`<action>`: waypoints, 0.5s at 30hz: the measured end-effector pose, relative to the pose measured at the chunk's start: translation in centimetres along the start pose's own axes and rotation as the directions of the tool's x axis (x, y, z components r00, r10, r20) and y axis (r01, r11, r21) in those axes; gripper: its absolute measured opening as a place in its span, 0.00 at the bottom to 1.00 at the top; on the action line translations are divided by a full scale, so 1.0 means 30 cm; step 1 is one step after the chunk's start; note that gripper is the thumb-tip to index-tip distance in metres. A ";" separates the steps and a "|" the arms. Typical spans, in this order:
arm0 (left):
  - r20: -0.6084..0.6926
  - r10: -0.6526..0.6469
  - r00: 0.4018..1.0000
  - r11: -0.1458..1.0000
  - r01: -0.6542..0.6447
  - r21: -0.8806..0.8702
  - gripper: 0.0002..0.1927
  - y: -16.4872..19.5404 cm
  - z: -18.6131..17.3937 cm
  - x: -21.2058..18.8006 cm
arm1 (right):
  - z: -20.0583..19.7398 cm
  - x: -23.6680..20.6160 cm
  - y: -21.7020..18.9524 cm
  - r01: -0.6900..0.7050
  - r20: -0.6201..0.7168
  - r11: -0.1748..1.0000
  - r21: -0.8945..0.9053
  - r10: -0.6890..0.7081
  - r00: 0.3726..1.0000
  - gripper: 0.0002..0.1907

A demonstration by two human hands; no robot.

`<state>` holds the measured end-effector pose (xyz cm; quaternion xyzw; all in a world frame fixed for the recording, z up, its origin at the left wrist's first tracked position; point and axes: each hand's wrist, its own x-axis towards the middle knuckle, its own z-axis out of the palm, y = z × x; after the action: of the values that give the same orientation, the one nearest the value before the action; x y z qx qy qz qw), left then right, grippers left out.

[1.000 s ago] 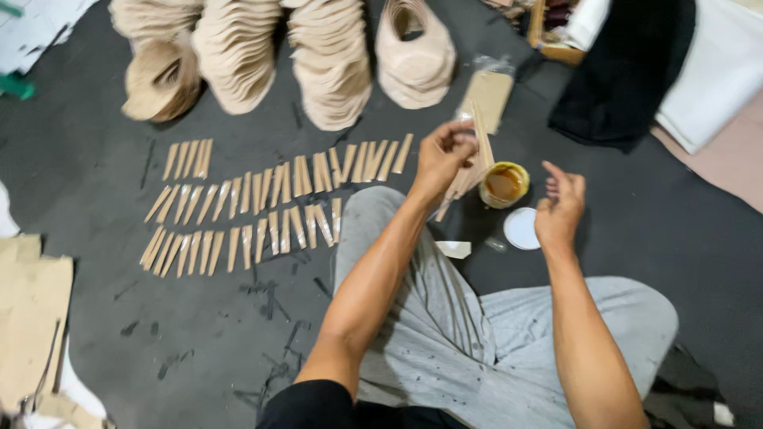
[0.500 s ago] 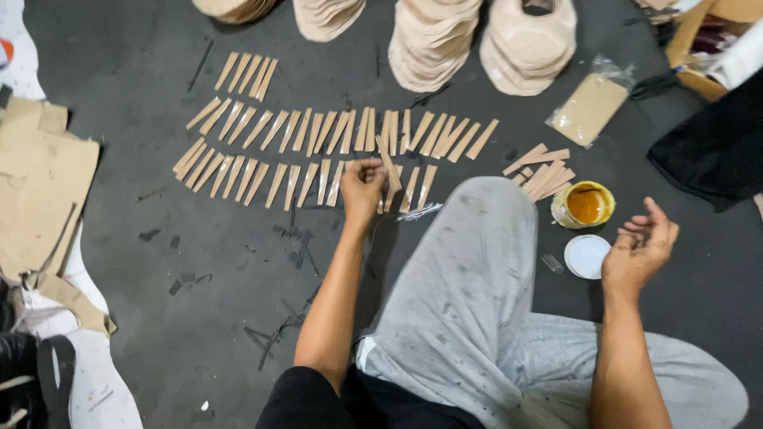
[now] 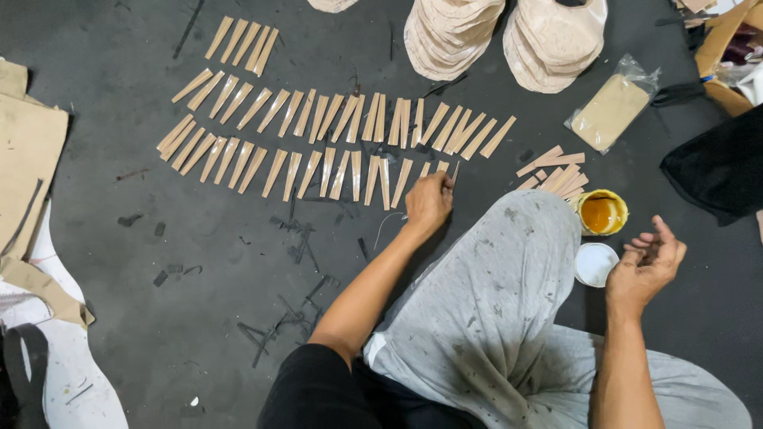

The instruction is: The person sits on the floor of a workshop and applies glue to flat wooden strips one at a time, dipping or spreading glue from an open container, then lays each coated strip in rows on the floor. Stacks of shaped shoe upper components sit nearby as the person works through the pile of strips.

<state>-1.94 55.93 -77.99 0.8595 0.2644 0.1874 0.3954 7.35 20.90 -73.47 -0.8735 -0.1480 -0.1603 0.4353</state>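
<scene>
Two long rows of tan strips (image 3: 318,143) lie on the dark floor, with a short group of strips (image 3: 242,41) above them. My left hand (image 3: 429,202) rests at the right end of the lower row, fingers closed around a thin stick (image 3: 455,171) whose tip pokes out above the knuckles. My right hand (image 3: 648,262) hovers palm up with loosely curled fingers and holds nothing. It is beside a white lid (image 3: 594,264) and an open can of amber glue (image 3: 602,213). A small heap of loose strips (image 3: 552,171) lies left of the can.
Stacks of beige sole-shaped pieces (image 3: 453,36) stand at the far edge. A clear bag with a tan sheet (image 3: 610,107) lies near them. Cardboard pieces (image 3: 28,159) are on the left, black cloth (image 3: 719,171) on the right. My grey-trousered knee (image 3: 509,286) fills the near middle.
My left hand has moved from beside the glue can to the right end of the lower row of strips. My right hand stayed near the can, open.
</scene>
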 end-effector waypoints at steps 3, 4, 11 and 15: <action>0.007 0.081 0.997 0.986 -0.081 0.148 0.04 -0.014 0.036 -0.004 | 0.002 0.003 0.010 -0.004 0.005 1.000 0.016 0.004 1.000 0.28; 0.031 0.114 0.993 0.974 -0.118 0.193 0.04 -0.023 0.047 -0.008 | 0.005 0.003 0.015 -0.007 0.002 1.000 0.025 0.007 1.000 0.28; 0.119 0.172 0.978 0.827 -0.209 0.522 0.06 -0.012 0.110 -0.003 | 0.003 0.005 0.042 0.012 -0.009 0.999 0.031 -0.011 1.000 0.32; 0.093 0.181 0.979 0.886 -0.203 0.416 0.08 0.028 0.068 0.008 | -0.009 0.015 0.045 0.025 -0.040 0.995 0.100 -0.021 0.999 0.33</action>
<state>-0.41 54.42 -78.58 0.9511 0.2021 0.1417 0.1855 8.26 19.95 -74.08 -0.8454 -0.1574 -0.1748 0.4795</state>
